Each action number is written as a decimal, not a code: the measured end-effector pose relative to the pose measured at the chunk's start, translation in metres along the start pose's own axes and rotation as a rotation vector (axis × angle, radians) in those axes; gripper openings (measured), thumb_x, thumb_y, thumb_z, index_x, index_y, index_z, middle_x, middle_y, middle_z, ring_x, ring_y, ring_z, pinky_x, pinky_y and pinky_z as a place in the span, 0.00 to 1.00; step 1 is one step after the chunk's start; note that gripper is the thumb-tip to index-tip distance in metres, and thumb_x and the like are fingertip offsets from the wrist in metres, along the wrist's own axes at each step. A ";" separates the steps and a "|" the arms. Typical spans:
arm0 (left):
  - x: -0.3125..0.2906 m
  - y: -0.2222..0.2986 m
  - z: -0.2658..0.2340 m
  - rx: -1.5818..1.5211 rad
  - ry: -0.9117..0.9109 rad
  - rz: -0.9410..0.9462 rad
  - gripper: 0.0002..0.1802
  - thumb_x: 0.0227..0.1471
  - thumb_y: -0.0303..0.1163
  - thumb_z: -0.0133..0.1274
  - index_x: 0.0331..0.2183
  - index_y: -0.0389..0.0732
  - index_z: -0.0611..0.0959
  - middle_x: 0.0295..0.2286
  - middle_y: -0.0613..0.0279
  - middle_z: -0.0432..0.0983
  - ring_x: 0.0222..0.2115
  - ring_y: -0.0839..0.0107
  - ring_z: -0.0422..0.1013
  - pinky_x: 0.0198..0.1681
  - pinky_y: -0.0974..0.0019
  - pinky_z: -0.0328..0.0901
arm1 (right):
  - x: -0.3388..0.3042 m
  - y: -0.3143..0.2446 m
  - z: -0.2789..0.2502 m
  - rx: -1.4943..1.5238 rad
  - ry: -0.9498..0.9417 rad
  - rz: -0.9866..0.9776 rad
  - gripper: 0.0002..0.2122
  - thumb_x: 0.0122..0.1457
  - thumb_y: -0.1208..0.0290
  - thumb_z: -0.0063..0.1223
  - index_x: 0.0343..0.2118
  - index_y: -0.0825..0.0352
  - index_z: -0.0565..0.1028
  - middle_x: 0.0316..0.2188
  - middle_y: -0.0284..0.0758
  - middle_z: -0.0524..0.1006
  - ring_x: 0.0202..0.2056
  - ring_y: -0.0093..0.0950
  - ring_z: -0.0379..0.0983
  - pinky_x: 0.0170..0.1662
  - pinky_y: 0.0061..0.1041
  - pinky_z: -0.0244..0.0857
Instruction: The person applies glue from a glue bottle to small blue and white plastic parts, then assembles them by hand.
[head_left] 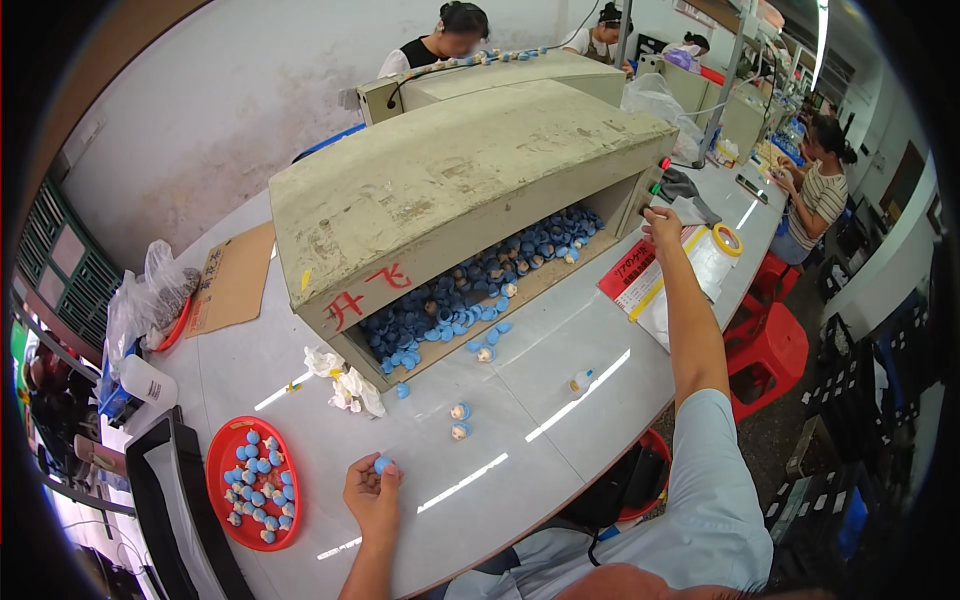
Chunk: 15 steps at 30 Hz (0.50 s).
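Note:
My left hand is over the near part of the table, fingers curled round a small blue rounded piece. My right arm reaches forward to the right end of a beige metal box. There my right hand has its fingers closed at the end panel, below a green button and a red one; what they grip is hidden. Inside the box's long opening lies a heap of blue cup-shaped pieces. Two blue-and-cream pieces sit on the table between the box and my left hand.
A red tray of blue-and-cream pieces stands left, beside a black tray. Crumpled white tissue and a small bottle lie on the table. Tape and a red-and-white sheet are right. Other people work beyond.

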<state>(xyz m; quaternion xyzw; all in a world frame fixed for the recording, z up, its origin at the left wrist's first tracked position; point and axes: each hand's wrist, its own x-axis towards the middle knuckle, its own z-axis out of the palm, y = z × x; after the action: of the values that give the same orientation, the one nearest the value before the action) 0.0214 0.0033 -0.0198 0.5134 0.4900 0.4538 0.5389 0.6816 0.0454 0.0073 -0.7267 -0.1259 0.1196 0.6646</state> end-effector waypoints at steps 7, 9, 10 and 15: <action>0.001 -0.003 -0.001 -0.013 -0.001 -0.004 0.16 0.54 0.26 0.57 0.42 0.29 0.73 0.30 0.59 0.75 0.28 0.75 0.74 0.34 0.72 0.71 | -0.002 -0.002 0.001 -0.048 0.025 -0.019 0.15 0.55 0.69 0.60 0.44 0.64 0.72 0.34 0.32 0.77 0.27 0.24 0.73 0.24 0.22 0.65; 0.000 -0.002 -0.001 -0.010 -0.001 0.001 0.16 0.54 0.26 0.57 0.42 0.29 0.73 0.30 0.59 0.75 0.28 0.75 0.74 0.33 0.72 0.71 | -0.001 -0.001 0.001 -0.046 0.028 -0.019 0.15 0.55 0.69 0.60 0.44 0.64 0.72 0.34 0.32 0.77 0.27 0.24 0.73 0.24 0.22 0.64; 0.000 -0.002 -0.001 -0.008 -0.001 0.005 0.16 0.54 0.26 0.57 0.42 0.29 0.73 0.30 0.59 0.75 0.28 0.75 0.74 0.33 0.73 0.71 | -0.001 0.000 0.001 -0.032 0.026 -0.015 0.15 0.55 0.68 0.60 0.44 0.64 0.72 0.34 0.32 0.77 0.26 0.23 0.73 0.23 0.22 0.64; 0.001 -0.003 -0.001 -0.011 0.005 0.009 0.16 0.54 0.26 0.57 0.42 0.29 0.73 0.29 0.59 0.75 0.27 0.75 0.74 0.33 0.73 0.71 | 0.003 0.004 0.002 -0.005 0.034 0.001 0.14 0.56 0.65 0.60 0.42 0.65 0.73 0.33 0.31 0.77 0.25 0.23 0.73 0.21 0.20 0.61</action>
<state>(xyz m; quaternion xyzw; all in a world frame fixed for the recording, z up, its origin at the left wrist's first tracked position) 0.0208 0.0044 -0.0233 0.5115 0.4867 0.4601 0.5383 0.6840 0.0481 0.0035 -0.7302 -0.1145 0.1072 0.6650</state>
